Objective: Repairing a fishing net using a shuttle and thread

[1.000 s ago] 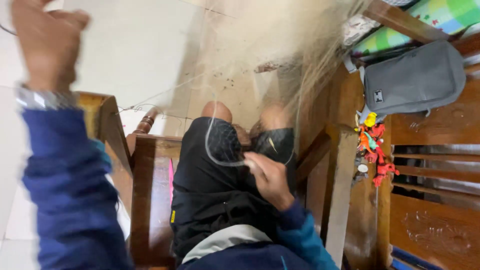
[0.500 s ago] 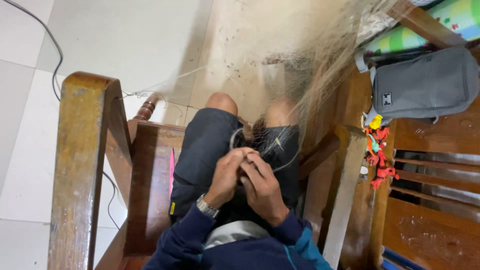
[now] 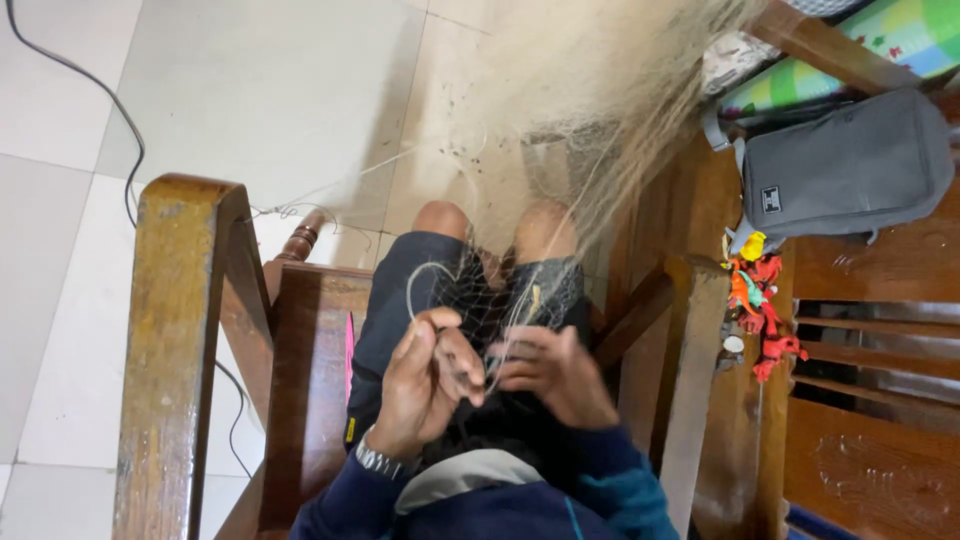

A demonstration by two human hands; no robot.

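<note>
Net (image 3: pixel 560 150) lay across the lap; left hand (image 3: pixel 425 385) and right hand (image 3: pixel 555 375) each had a closed grip pinching its mesh, bag (image 3: pixel 850 170) at two o'clock.

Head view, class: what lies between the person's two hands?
In the head view, fine net mesh and pale line span the gap between the left hand and the right hand, over dark shorts.
</note>
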